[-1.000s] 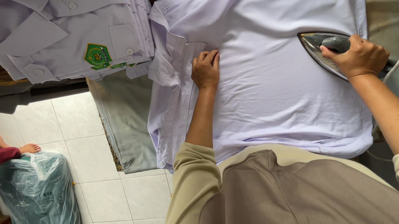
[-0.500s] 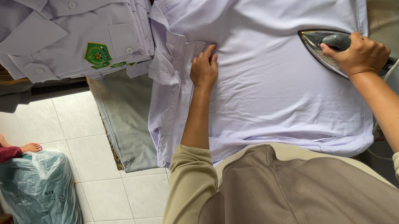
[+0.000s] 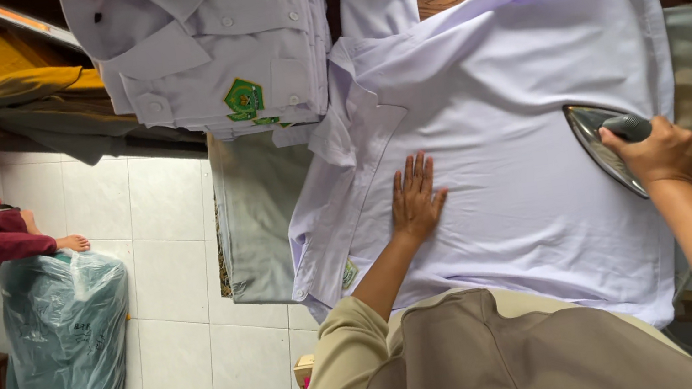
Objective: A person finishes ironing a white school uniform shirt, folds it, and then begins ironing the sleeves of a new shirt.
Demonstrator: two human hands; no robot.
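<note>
Left hand (image 3: 415, 200) fingers flat, released on smooth white shirt (image 3: 499, 105), right hand (image 3: 659, 154) grasping pointed iron (image 3: 601, 140)

Left of my surface's grey cover (image 3: 259, 227) lies white tiled floor (image 3: 165, 279), where a teal plastic sack (image 3: 65, 350) stands (bulging, knotted). Above the cover sits a stack of folded white shirts (image 3: 221, 48), each bearing a green badge.
</note>
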